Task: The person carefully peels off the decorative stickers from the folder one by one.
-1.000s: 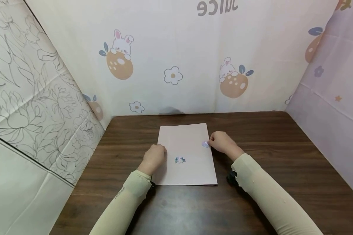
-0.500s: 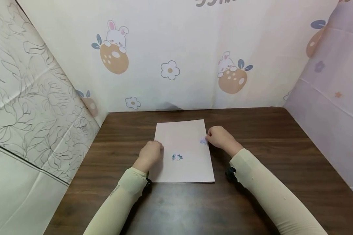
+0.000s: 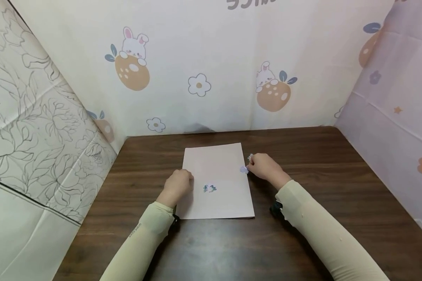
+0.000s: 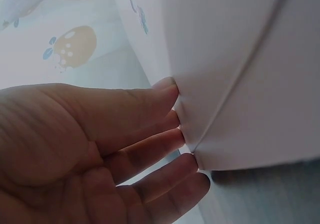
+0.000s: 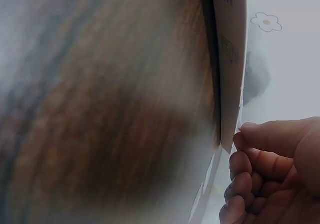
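Note:
A flat white box (image 3: 214, 168) lies on the table, with a small blue-green and purple sticker (image 3: 209, 188) on its top. My left hand (image 3: 177, 185) is at the box's left side. In the left wrist view, its thumb and fairly straight fingers (image 4: 165, 91) touch the box's edge. At the far right edge, my right hand (image 3: 265, 167) pinches a small pale purple sticker (image 3: 244, 169) between thumb and forefinger. One part of that piece shows over the box; a pale bit shows beyond the fingers. In the right wrist view the fingers mostly hide it.
The dark wooden table (image 3: 211, 249) extends around the box. Behind it hangs a patterned cloth (image 3: 225, 109) with rabbits and fruit, and more cloth covers both sides. Print shows on the box's side wall (image 5: 231, 48) in the right wrist view.
My right fingers have shifted slightly at the box's right edge, and a pale bit now shows beyond them. The left hand keeps its place on the box. The head view has shifted a little.

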Demonstrator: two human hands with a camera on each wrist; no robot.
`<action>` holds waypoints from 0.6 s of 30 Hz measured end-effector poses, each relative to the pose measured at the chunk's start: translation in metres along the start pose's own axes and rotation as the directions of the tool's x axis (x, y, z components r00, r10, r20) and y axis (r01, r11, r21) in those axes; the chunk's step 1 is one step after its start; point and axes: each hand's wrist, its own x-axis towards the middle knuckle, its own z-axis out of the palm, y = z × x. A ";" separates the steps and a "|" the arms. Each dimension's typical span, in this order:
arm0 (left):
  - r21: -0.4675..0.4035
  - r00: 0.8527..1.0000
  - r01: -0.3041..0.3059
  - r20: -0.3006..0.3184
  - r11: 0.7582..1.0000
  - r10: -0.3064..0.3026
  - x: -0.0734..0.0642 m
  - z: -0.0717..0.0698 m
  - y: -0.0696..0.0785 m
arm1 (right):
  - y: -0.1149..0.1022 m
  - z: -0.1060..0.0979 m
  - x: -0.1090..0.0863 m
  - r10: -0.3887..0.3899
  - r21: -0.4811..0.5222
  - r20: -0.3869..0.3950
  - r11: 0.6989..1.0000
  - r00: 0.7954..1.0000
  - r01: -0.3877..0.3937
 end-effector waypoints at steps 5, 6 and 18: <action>-0.009 1.000 0.010 0.007 1.000 -0.010 0.001 0.000 0.000 | 0.004 0.001 -0.002 0.004 -0.010 0.003 1.000 1.000 -0.004; -0.011 1.000 0.009 0.006 1.000 -0.009 0.001 0.000 -0.001 | 0.005 0.000 -0.002 0.006 -0.008 0.003 1.000 1.000 -0.006; -0.031 0.999 0.025 0.031 0.999 -0.024 0.002 0.002 -0.003 | 0.013 -0.004 -0.009 0.010 -0.004 -0.006 1.000 1.000 -0.010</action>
